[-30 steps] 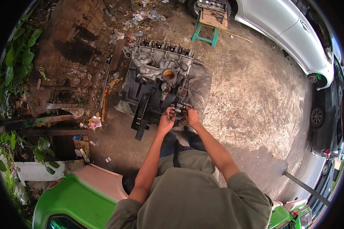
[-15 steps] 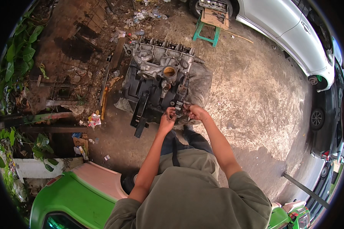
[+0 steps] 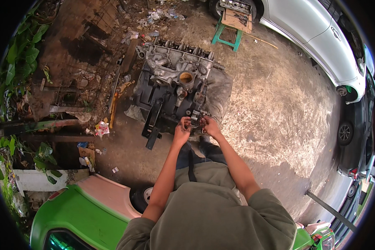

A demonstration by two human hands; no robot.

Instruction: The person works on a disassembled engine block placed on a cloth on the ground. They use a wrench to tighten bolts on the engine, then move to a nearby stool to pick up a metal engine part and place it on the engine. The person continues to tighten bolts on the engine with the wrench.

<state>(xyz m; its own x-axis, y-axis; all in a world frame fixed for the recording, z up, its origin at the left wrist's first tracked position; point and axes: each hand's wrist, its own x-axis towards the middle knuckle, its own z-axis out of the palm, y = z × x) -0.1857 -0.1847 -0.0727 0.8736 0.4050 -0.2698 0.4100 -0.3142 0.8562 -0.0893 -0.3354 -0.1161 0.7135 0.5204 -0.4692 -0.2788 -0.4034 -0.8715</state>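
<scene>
Both my hands work at the near edge of a dark, covered stand or box, where a grimy metal cylinder head (image 3: pixel 177 56) with intake castings sits at the far end. Fingers curled, my left hand (image 3: pixel 182 128) rests beside a small silvery metal fitting (image 3: pixel 195 114); whatever it grips is hidden. Just right of that fitting my right hand (image 3: pixel 211 126) is closed in a pinch, its fingertips on something too small to name. A round throttle opening (image 3: pixel 186 78) faces up beyond my hands. Left of them lies a long black metal bracket (image 3: pixel 154 118).
A grey cloth or sheet (image 3: pixel 219 93) drapes the right side of the work. Farther off, a green stool (image 3: pixel 227 35) bears a board with another metal part. A silver car (image 3: pixel 304 31) stands at the upper right, a green car (image 3: pixel 81 212) behind me at the left. Litter (image 3: pixel 102 128) lies leftward.
My right hand has shifted slightly left and down, its fingers drawn closer to my left hand. My left hand has stayed almost in place. The whole view has shifted a little.
</scene>
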